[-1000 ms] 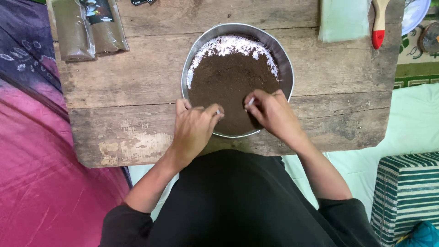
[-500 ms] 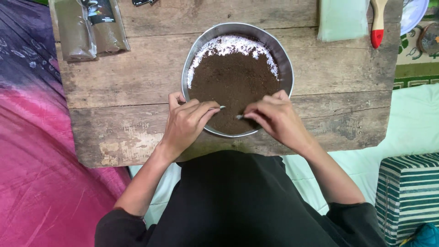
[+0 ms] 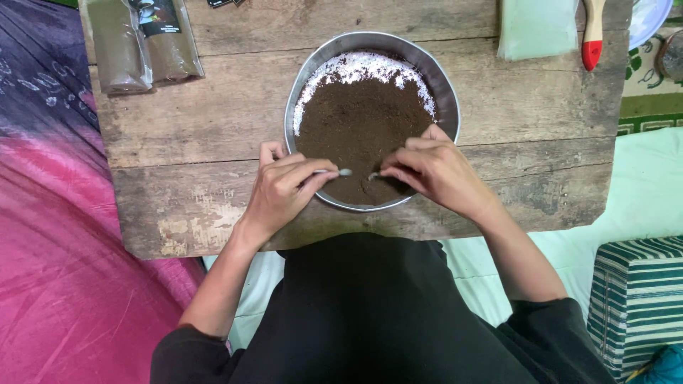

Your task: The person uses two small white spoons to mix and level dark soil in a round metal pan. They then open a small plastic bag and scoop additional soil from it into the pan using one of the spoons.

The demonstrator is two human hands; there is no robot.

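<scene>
Head view, looking down: a round metal bowl (image 3: pixel 372 121) of loose, dry brown powder (image 3: pixel 363 128) sits mid-bench (image 3: pixel 213 128). Left hand (image 3: pixel 284 192) and right hand (image 3: pixel 434 174) pinch crumbly powder at the near rim. The bowl seems light and rigid, best held by its rim.

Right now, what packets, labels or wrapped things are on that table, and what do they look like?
Two brown packets: far left corner of the wooden table, side by side, long clear pouches of brown powder.
Dark label: on the right-hand packet, small black rectangle.
Pale green bag: far right, flat, translucent, beside a red-tipped wooden handle.
No signs or screens.
</scene>
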